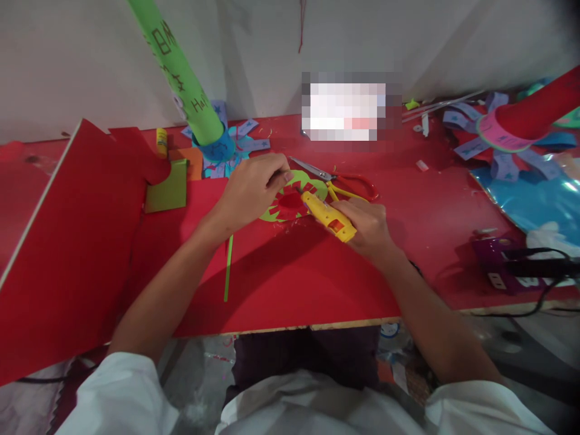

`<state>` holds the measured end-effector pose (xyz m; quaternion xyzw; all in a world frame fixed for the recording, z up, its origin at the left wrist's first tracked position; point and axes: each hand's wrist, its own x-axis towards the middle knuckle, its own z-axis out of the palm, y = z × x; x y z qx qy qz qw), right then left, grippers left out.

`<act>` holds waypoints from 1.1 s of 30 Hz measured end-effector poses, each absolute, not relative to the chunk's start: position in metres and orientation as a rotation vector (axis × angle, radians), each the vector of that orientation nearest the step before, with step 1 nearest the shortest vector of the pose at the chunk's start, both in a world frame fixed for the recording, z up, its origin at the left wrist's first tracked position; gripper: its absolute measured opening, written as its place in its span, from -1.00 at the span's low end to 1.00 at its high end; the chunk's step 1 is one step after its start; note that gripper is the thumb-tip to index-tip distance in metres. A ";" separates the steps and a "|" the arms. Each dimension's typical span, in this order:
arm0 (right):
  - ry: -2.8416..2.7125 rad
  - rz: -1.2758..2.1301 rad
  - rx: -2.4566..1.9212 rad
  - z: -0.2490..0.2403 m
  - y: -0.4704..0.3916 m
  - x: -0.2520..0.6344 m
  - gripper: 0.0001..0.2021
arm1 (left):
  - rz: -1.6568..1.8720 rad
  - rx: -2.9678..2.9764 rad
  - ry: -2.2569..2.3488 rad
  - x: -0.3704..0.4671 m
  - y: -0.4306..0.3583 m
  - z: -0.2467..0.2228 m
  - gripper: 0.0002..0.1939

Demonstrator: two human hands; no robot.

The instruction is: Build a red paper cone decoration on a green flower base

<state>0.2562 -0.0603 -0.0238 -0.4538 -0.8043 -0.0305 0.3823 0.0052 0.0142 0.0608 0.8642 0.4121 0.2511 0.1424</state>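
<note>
My right hand (369, 226) is wrapped around a yellow glue gun (328, 216). The gun's nozzle points left, at the rim of a paper flower (312, 181) on the red table. Green scalloped paper forms the flower's base, with a ring of red cut tabs around a dark red centre. Over the flower's upper left part, my left hand (256, 187) has thumb and fingers pinched together; what is between them is hidden. Scissors (317, 170) with red handles lie just behind the flower, and a yellow-handled tool (348, 192) is partly covered by my right hand.
A green paper tube (194, 103) stands on a blue base at the back. To the right are a red tube (544, 106), a blue plastic packet (530, 199) and a purple box (492, 263). A red board (77, 254) leans at left; a thin green strip (229, 269) lies in front.
</note>
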 end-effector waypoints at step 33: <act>-1.742 -0.089 -1.223 -0.013 -0.062 0.262 -0.75 | 0.032 2.341 1.004 -0.045 0.059 0.036 -0.41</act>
